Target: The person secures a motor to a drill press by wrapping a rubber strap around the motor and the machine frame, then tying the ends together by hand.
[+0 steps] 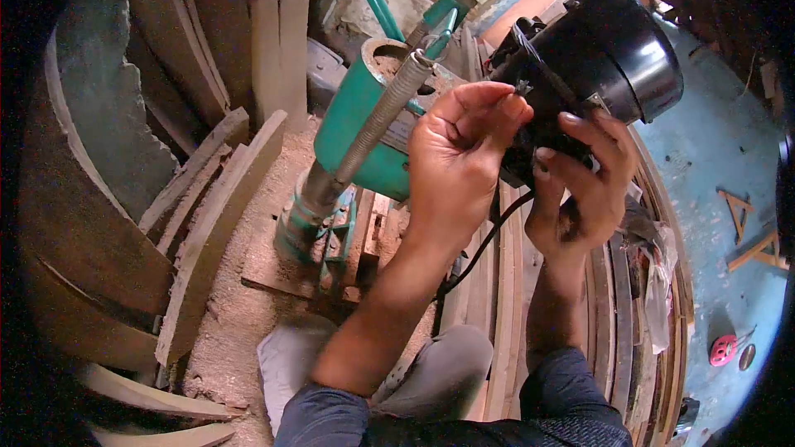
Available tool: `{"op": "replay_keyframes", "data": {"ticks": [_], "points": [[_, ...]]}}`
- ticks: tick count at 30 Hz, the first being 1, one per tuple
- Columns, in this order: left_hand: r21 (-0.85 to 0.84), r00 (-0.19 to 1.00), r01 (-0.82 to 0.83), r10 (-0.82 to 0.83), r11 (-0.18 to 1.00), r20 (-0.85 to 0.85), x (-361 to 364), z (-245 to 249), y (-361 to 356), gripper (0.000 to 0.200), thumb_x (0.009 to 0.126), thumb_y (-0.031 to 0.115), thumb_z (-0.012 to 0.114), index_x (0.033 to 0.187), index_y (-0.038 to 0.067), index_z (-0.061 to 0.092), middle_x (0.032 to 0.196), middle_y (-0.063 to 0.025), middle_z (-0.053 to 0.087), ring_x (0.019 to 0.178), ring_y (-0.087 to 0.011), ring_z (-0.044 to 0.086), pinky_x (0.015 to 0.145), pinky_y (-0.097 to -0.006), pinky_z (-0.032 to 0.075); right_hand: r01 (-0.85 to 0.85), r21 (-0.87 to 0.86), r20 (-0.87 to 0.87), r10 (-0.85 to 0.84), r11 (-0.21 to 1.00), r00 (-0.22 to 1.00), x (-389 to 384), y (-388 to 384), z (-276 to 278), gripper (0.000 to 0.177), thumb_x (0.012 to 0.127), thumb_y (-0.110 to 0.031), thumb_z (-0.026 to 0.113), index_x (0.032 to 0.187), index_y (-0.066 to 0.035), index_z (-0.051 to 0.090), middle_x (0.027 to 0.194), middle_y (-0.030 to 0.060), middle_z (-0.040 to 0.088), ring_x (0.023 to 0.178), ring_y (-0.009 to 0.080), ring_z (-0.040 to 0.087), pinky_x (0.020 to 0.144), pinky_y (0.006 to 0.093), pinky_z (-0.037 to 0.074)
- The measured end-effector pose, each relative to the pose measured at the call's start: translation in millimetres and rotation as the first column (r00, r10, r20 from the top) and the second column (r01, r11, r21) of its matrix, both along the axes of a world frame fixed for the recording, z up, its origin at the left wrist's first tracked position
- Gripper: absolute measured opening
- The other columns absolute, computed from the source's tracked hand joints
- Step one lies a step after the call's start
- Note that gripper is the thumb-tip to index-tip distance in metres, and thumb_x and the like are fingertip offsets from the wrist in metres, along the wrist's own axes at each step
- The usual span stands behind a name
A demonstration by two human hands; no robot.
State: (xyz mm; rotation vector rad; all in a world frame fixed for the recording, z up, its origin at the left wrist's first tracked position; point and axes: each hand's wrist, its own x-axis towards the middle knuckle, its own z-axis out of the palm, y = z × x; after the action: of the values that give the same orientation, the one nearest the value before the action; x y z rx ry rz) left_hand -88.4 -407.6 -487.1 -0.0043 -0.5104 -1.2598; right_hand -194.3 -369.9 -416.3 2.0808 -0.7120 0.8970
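A black electric motor (617,50) with a rounded housing sits at upper right, and a dark cable runs over its near side. My left hand (464,136) is raised in front of it, thumb and forefinger pinched at a tiny dark piece (522,85) too small to name. My right hand (588,178) is beside the motor's lower side, with bent fingers up against the housing. Its thumb meets a finger, and what lies between them is hidden. Left of my hands stands a green machine head (344,120) with a coil spring (385,116) on a metal column (310,207).
Wooden boards (219,240) lean at left, and long planks (505,306) lie at lower right. Sawdust (219,348) covers the floor. A black cable (489,240) hangs below the motor. A blue wall (704,174) and a clear plastic bag (660,290) are at right.
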Motion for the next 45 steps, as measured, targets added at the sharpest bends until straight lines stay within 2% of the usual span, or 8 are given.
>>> {"op": "replay_keyframes", "data": {"ticks": [5, 17, 22, 29, 36, 39, 44, 45], "points": [[-0.017, 0.999, -0.027, 0.028, 0.999, 0.019, -2, 0, -1, 0.02, 0.093, 0.011, 0.071, 0.111, 0.003, 0.065, 0.098, -0.0079, 0.073, 0.09, -0.0114, 0.068, 0.081, -0.0248, 0.054, 0.009, 0.007, -0.107, -0.008, 1.0, 0.994, -1, 7, 2, 0.019, 0.07, -0.012, 0.082, 0.085, -0.02, 0.078, 0.119, 0.0069, 0.068, 0.118, 0.0344, 0.056, 0.099, 0.0447, 0.046], [-0.05, 1.0, 0.003, -0.004, 0.999, -0.024, -1, -3, 1, 0.019, 0.093, 0.01, 0.071, 0.107, -0.001, 0.066, 0.096, -0.0082, 0.073, 0.09, -0.0103, 0.069, 0.079, -0.0223, 0.054, 0.02, 0.002, -0.158, -0.019, 1.0, 0.987, 4, 2, 10, 0.024, 0.065, -0.008, 0.08, 0.087, -0.017, 0.078, 0.115, 0.0112, 0.068, 0.111, 0.037, 0.06, 0.096, 0.0465, 0.048], [-0.314, 0.973, -0.214, 0.231, 0.925, 0.016, -5, -20, -2, 0.025, 0.094, 0.011, 0.069, 0.115, -0.002, 0.065, 0.101, -0.0075, 0.072, 0.097, -0.0113, 0.067, 0.086, -0.0277, 0.054, -0.001, -0.008, -0.107, 0.001, 1.0, 0.994, 5, -1, 8, 0.022, 0.065, -0.005, 0.079, 0.084, -0.015, 0.077, 0.112, 0.0123, 0.068, 0.109, 0.0378, 0.061, 0.096, 0.0467, 0.048], [-0.267, 0.949, -0.178, 0.237, 0.947, 0.208, -3, -25, -1, 0.027, 0.093, 0.009, 0.069, 0.117, -0.002, 0.066, 0.108, -0.0106, 0.072, 0.098, -0.0156, 0.068, 0.09, -0.0305, 0.054, -0.01, 0.064, -0.081, 0.015, 0.998, 0.997, 4, -3, 13, 0.017, 0.066, -0.003, 0.077, 0.081, -0.01, 0.076, 0.107, 0.0121, 0.069, 0.11, 0.037, 0.061, 0.097, 0.0452, 0.047], [-0.357, 0.848, -0.429, 0.506, 0.83, 0.157, -16, -32, -13, 0.024, 0.091, 0.002, 0.068, 0.115, 0.002, 0.07, 0.111, -0.0102, 0.073, 0.1, -0.0155, 0.069, 0.088, -0.0302, 0.054, -0.019, 0.106, -0.075, 0.028, 0.994, 0.997, 7, -4, 16, 0.01, 0.07, -0.002, 0.073, 0.08, -0.006, 0.074, 0.099, 0.0133, 0.069, 0.109, 0.036, 0.062, 0.097, 0.0443, 0.048], [-0.345, 0.83, -0.437, 0.52, 0.831, 0.201, -14, -31, -9, 0.025, 0.091, 0.005, 0.068, 0.116, 0.001, 0.069, 0.113, -0.0107, 0.073, 0.101, -0.0152, 0.068, 0.089, -0.0302, 0.054, -0.046, 0.113, -0.115, 0.059, 0.993, 0.992, 6, -5, 16, 0.014, 0.074, -0.003, 0.072, 0.088, -0.005, 0.074, 0.096, 0.0136, 0.069, 0.11, 0.0364, 0.062, 0.098, 0.0449, 0.048], [-0.219, 0.887, -0.339, 0.388, 0.915, 0.248, -12, -24, 1, 0.026, 0.089, 0.001, 0.069, 0.115, 0.004, 0.07, 0.109, -0.0095, 0.074, 0.1, -0.0156, 0.07, 0.088, -0.03, 0.054, -0.202, 0.215, 0.1, 0.185, 0.955, 0.978, 21, -6, 21, 0.033, 0.083, -0.007, 0.067, 0.116, -0.005, 0.068, 0.117, 0.0176, 0.067, 0.114, 0.0365, 0.06, 0.101, 0.0446, 0.046], [-0.194, 0.905, -0.311, 0.353, 0.93, 0.237, -10, -21, 3, 0.027, 0.089, 0.001, 0.069, 0.116, 0.004, 0.07, 0.109, -0.0095, 0.074, 0.099, -0.0149, 0.069, 0.088, -0.0297, 0.054, -0.063, 0.098, -0.159, 0.078, 0.993, 0.984, 20, -5, 33, 0.035, 0.082, -0.009, 0.066, 0.117, -0.007, 0.07, 0.127, 0.0153, 0.063, 0.12, 0.0354, 0.057, 0.103, 0.0442, 0.045]]}}
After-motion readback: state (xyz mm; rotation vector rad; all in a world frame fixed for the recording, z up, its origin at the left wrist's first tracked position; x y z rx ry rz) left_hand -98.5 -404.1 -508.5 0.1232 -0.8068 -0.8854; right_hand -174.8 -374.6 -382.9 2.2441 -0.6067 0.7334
